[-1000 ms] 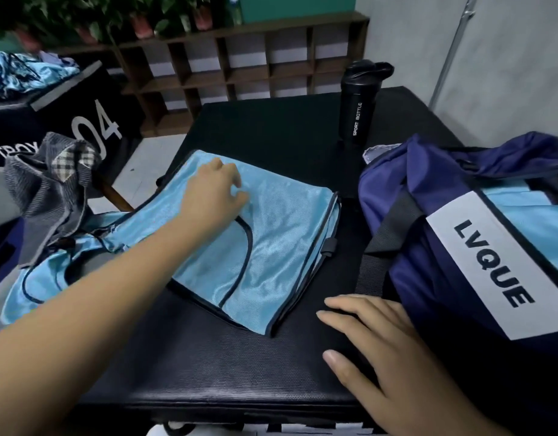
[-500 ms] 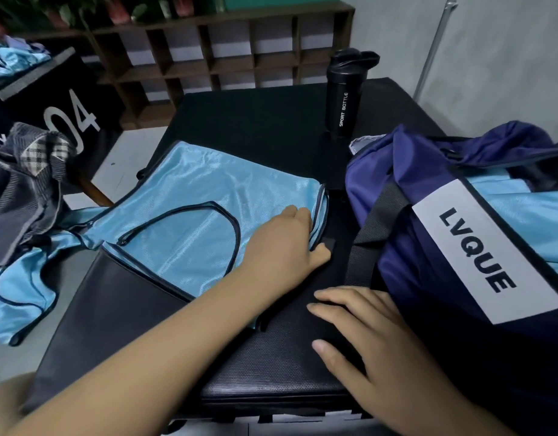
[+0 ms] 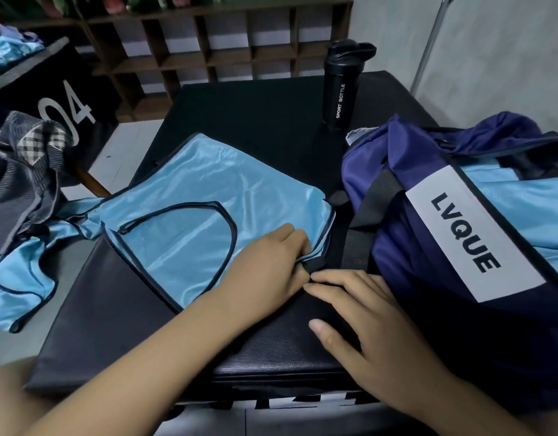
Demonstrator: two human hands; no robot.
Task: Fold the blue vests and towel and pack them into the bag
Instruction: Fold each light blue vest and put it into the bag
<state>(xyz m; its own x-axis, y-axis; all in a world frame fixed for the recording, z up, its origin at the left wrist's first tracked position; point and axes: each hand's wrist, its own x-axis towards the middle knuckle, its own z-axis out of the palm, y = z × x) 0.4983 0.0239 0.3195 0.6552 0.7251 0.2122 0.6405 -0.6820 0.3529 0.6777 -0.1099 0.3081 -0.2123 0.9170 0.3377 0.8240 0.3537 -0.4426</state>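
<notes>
Black padded surface, wooden cubby shelving behind. Shiny light-blue vest with dark trim lies flat at centre, beside navy LVQUE duffel bag. Left hand grip pinches vest's right hem; right hand grip open, flat on surface.

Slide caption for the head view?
Left hand pinches the blue vest beside the navy bag; right hand flat on the table.

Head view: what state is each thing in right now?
blue vest, lying flat on the table, one end hanging off the left edge.
left hand, pinching the vest's right hem.
right hand, flat on the table, fingers straight.
bag, open, light blue fabric inside.
sport bottle, upright, lid shut.
</notes>
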